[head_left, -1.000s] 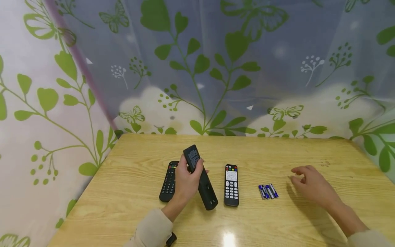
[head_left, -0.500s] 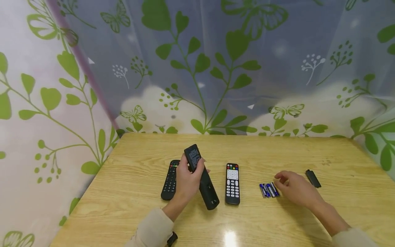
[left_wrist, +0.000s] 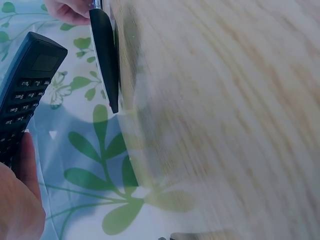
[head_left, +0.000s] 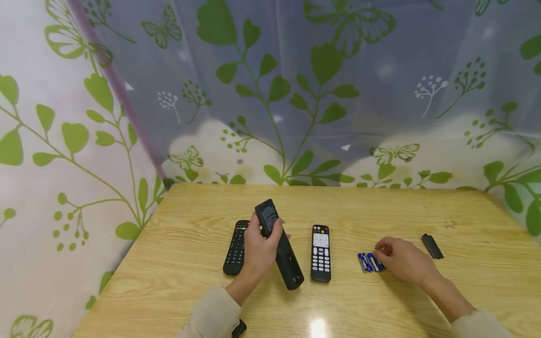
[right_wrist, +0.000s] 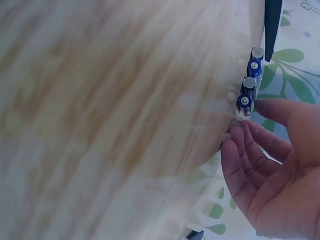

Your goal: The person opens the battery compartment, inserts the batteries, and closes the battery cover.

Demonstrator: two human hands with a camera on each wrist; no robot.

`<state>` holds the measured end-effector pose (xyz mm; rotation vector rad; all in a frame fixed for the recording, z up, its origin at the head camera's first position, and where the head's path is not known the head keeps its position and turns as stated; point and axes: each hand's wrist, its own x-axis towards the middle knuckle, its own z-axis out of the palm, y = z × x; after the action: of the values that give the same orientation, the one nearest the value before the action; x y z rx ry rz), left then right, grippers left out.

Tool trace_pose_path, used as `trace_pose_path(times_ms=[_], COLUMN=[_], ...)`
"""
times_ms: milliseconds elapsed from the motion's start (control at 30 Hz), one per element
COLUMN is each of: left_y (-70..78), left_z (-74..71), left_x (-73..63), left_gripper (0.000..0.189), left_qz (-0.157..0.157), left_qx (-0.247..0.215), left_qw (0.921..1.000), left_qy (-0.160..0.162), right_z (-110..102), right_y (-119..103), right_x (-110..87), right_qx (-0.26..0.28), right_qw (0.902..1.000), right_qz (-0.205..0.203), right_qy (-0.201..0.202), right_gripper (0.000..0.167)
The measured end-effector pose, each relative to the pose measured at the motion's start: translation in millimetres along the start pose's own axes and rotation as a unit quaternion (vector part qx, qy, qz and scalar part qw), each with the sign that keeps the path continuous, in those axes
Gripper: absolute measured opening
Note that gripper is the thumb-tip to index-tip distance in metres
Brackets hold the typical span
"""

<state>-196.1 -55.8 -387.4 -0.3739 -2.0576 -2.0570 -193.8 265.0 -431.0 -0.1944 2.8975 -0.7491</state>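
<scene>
In the head view my left hand (head_left: 263, 251) grips a black remote control (head_left: 289, 265) with its back turned up. The battery compartment in its lower half is uncovered. My right hand (head_left: 405, 260) is at the right end of a row of several blue and silver batteries (head_left: 367, 262). In the right wrist view, its thumb and fingertips lie close around the end battery (right_wrist: 244, 101), with no firm pinch visible. Beyond this hand lies a small black battery cover (head_left: 432, 246). In the left wrist view the held remote's keypad (left_wrist: 22, 102) shows.
A black remote with a white keypad (head_left: 320, 263) lies between the hands. Another black remote (head_left: 235, 253) lies left, partly behind my left hand. Everything rests on a wooden table (head_left: 190, 211), with a leaf-patterned cloth (head_left: 253, 117) behind it.
My right hand has moved left from near the battery cover to the batteries, leaving the cover in sight. My left hand keeps hold of the remote control almost in place.
</scene>
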Motion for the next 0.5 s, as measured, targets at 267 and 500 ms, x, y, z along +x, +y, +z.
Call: trace_pose_path(times_ms=[267, 500], left_y=[-1.0, -3.0], left_z=[-1.9, -3.7], left_x=[-2.8, -3.1], left_gripper=[0.022, 0.02], left_qz=[0.007, 0.011], left_qx=[0.014, 0.016], left_qw=[0.9999, 0.9997], left_qy=[0.005, 0.012], right_z=[3.3, 8.2], right_y=[-1.4, -1.4], right_x=[1.9, 2.8], right_qx=[-0.023, -0.037], right_qw=[0.9997, 0.9985], right_qz=[-0.004, -0.027], right_qy=[0.009, 0.03], right_gripper=[0.018, 0.011])
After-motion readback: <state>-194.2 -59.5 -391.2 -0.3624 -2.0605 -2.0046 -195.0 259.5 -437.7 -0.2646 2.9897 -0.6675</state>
